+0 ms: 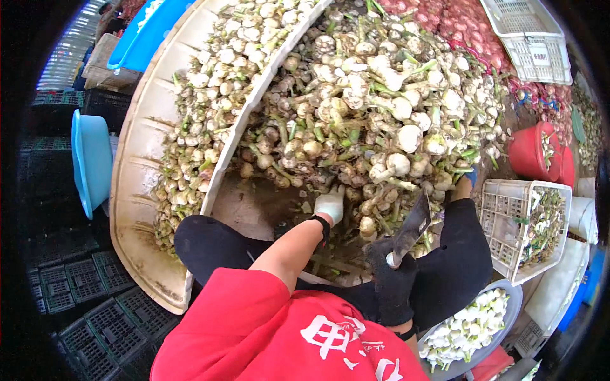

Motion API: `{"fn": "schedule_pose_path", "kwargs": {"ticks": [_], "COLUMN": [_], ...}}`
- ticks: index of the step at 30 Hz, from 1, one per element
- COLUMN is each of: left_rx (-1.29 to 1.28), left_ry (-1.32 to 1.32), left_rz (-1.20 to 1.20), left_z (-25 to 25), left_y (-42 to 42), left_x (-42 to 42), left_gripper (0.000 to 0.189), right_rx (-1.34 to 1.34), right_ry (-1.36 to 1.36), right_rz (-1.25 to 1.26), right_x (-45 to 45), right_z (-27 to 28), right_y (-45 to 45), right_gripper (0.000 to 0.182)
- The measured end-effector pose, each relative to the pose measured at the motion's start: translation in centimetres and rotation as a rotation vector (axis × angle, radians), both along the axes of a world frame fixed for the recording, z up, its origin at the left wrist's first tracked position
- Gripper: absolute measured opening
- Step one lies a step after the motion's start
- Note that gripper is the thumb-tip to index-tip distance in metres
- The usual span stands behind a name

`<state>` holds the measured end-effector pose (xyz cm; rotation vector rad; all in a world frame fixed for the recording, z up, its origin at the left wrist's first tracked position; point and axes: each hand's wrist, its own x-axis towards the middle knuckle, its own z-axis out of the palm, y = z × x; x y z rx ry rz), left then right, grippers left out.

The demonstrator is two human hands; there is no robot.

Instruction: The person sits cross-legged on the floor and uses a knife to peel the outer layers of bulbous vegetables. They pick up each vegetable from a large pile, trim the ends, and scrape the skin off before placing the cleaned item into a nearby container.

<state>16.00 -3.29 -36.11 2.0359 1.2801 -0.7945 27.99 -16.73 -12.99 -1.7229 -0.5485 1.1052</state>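
My left hand [330, 206], in a pale glove, reaches to the lower edge of a big heap of garlic bulbs with stems [333, 109]; its fingertips touch or nearly touch the bulbs, and whether it grips one I cannot tell. My right hand [391, 276], in a black glove, is closed around the handle of a broad-bladed knife [415, 223], the blade pointing up and right over the heap's edge. Trimmed white bulbs lie in a grey basin [513, 305] at the lower right.
A large beige tub [138, 157] with more garlic bulbs [221, 71] stands on the left. At right are a white plastic crate of trimmings [503, 228], red buckets [529, 150] and red net sacks [457, 24]. A light blue basin [93, 162] and black crates [90, 343] stand far left.
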Motion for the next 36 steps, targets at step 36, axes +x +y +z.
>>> {"fn": "schedule_pose_path", "kwargs": {"ticks": [36], "left_rx": [0.49], "left_ry": [-1.183], "left_rz": [0.343], "left_z": [36.4], "left_y": [-6.1], "left_x": [-12.8], "left_gripper": [0.076], "right_rx": [0.32], "right_ry": [-0.938], "right_rz": [0.989], "right_x": [-6.2], "right_z": [11.7], "right_y": [-0.1], "right_gripper": [0.035]}}
